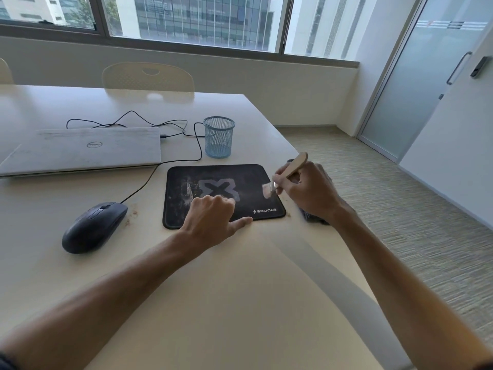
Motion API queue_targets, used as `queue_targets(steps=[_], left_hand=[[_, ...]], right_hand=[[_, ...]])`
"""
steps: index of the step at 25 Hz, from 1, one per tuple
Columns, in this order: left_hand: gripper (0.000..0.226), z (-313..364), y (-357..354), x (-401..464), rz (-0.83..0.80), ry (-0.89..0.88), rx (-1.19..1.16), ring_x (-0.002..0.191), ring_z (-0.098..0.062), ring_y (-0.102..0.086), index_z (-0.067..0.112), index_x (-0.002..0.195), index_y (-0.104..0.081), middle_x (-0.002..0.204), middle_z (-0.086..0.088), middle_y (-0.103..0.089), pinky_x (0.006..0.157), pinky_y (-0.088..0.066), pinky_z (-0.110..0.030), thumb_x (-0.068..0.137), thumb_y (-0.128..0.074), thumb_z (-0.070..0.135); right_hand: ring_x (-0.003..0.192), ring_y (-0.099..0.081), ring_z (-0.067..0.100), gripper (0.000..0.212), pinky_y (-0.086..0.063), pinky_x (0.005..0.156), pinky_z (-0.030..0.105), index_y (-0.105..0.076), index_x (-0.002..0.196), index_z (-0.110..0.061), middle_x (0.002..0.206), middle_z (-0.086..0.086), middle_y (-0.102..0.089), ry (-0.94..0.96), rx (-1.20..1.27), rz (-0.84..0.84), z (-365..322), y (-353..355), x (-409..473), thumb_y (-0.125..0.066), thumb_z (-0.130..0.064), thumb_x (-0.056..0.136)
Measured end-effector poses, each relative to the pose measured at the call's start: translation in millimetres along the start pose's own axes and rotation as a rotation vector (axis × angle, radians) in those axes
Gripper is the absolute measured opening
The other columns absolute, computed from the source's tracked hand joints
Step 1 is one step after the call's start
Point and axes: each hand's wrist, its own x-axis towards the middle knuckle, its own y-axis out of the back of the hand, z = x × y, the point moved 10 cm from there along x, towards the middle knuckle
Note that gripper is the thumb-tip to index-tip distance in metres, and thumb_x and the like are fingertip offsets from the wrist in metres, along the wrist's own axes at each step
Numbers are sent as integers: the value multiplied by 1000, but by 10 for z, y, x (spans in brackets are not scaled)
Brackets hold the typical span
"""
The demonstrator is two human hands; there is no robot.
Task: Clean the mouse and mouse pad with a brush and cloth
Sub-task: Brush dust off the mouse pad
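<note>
Left hand point(213, 213) flat on mouse pad point(248, 180), right hand point(306, 192) gripping tilted brush point(288, 170)

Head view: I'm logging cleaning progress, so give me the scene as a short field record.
pad: black rectangular mouse pad on the cream table, pale debris on its left part
right hand: right hand grips a wooden-handled brush, bristles at the pad's right part
left hand: left hand presses the pad's near edge
mouse: dark wired mouse, left of the pad, untouched
</note>
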Motion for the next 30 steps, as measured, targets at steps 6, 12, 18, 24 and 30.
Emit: queue_targets(steps=[6,12,18,24,30], left_hand=[[54,51,305,-80,256,-77,-218,112,-16,-62,16,128,-61,126,0,-65,71,-58,-35,90,-56,55],[30,-36,466,-227,367,-58,-352,113,-11,-60,14,116,-70,118,2,-68,70,-61,-37,90,-69,28],[21,-85,441,-287,339,4,-403,112,-15,-63,13,109,-73,109,1,-72,68,-61,-41,89,-69,19],[17,-158,372,-276,325,70,-450,97,-14,-67,15,104,-73,109,4,-71,62,-59,-38,95,-62,24],[36,-77,300,-237,257,89,-505,85,-14,-68,18,118,-65,124,8,-64,71,-59,-34,88,-68,37]], right_hand=[[86,-75,14,11,-61,81,36,-75,87,-29,88,-3,-78,-22,527,-3,-33,-302,-143,-80,-20,85],[80,-77,14,6,-60,82,29,-78,91,-19,83,1,-79,13,664,-3,-140,-441,-225,-79,-18,85],[76,-76,23,14,-59,82,36,-79,83,-20,77,4,-78,37,804,-6,-185,-459,-253,-80,-33,78],[72,-75,27,20,-60,75,41,-83,76,-32,79,2,-79,62,885,13,-119,-486,-259,-83,-52,70],[69,-74,14,9,-55,72,20,-79,79,-17,69,-4,-77,2,795,110,2,-476,-241,-76,-22,86]])
